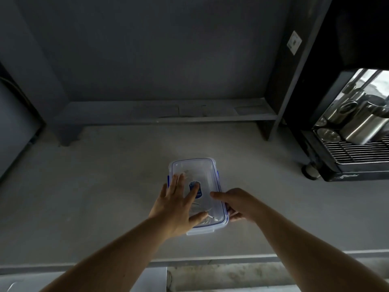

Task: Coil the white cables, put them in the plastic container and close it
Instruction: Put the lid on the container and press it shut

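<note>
A café or kitchen corner: an espresso machine (347, 127) with steel pitchers (364, 127) stands on a grey table (105, 197).

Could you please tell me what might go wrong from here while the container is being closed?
1. The white cables lie close to the near right corner under the lid; a loop could get pinched in the seal.
2. The left hand presses flat on the lid's near left part only, so the far end may stay unseated.
3. The right hand grips the container at its right edge; tugging might slide it.
</note>
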